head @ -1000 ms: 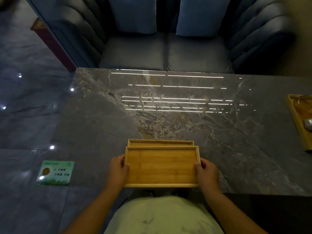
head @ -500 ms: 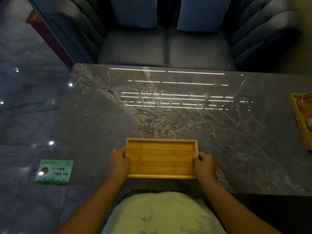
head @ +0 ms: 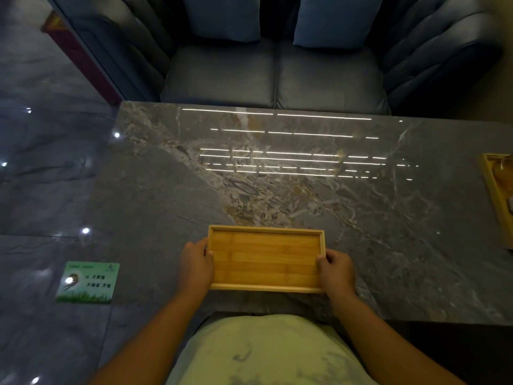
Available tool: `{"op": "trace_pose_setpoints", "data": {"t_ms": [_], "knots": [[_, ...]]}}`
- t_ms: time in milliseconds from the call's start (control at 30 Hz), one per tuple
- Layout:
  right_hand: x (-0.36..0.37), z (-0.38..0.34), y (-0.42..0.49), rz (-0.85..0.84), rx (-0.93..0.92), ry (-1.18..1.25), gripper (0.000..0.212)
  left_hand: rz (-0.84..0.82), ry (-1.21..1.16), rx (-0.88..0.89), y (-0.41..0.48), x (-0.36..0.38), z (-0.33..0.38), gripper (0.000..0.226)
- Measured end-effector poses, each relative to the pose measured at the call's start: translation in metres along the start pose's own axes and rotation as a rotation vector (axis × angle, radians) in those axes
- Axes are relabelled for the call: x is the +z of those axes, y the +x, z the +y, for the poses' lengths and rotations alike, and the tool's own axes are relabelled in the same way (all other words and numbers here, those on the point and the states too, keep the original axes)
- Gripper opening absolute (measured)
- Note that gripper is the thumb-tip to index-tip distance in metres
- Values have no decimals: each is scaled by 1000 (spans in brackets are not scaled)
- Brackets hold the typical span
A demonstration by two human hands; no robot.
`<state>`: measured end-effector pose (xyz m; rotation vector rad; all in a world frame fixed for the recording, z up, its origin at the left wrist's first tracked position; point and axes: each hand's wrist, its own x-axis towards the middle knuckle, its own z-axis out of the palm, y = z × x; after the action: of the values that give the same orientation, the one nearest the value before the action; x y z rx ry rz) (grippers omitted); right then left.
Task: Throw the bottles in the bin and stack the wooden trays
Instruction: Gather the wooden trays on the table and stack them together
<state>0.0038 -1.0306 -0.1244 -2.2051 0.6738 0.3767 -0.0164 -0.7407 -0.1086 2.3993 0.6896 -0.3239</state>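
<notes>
A rectangular wooden tray [head: 265, 259] lies flat near the front edge of the grey marble table [head: 361, 218]. It covers the tray beneath it, which is hidden from view. My left hand [head: 195, 263] grips the tray's left end and my right hand [head: 336, 269] grips its right end. No bottle and no bin are in view.
Another wooden tray [head: 497, 195] with something pale in it sits at the table's right edge, partly cut off. A blue sofa [head: 274, 76] with two cushions stands behind the table. A green sign [head: 88, 282] lies on the glossy floor at the left.
The tray in my hands moved forward and down onto the tray behind it; the lower tray's far rim, visible a second ago, is now covered.
</notes>
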Motion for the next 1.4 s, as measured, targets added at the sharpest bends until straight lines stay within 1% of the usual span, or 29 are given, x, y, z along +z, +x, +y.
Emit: {"op": "trace_pose_setpoints", "data": {"t_ms": [133, 233, 333, 467, 567, 667, 767, 867, 1000, 1167, 1300, 1400], "knots": [[0, 3, 1, -4, 8, 10, 17, -6, 17, -5, 0, -1, 1, 21], [1, 4, 3, -16, 27, 19, 15, -9, 31, 25, 0, 0, -1, 19], [1, 5, 6, -15, 29, -6, 19, -16, 31, 46, 2, 0, -2, 19], [2, 5, 4, -4, 15, -19, 23, -32, -44, 15, 4, -1, -5, 28], [2, 6, 4, -6, 21, 5, 23, -75, -145, -43, 6, 0, -7, 34], [1, 7, 4, -23, 51, 28, 24, -126, -254, -123, 5, 2, -8, 30], [2, 9, 4, -81, 124, 80, 26, -140, -333, -160, 2, 3, -10, 29], [3, 12, 2, -118, 122, 96, 22, -144, -402, -190, 0, 4, -13, 31], [6, 12, -2, -116, 115, 114, 17, -172, -397, -197, 2, 5, -15, 29], [3, 12, 0, -156, 137, 149, 18, -197, -406, -204, 4, 3, -15, 25], [2, 11, 3, -167, 121, 140, 17, -180, -406, -223, 3, 5, -13, 23], [4, 7, 9, -198, 74, 100, 19, -132, -423, -259, -2, 4, -13, 18]]}}
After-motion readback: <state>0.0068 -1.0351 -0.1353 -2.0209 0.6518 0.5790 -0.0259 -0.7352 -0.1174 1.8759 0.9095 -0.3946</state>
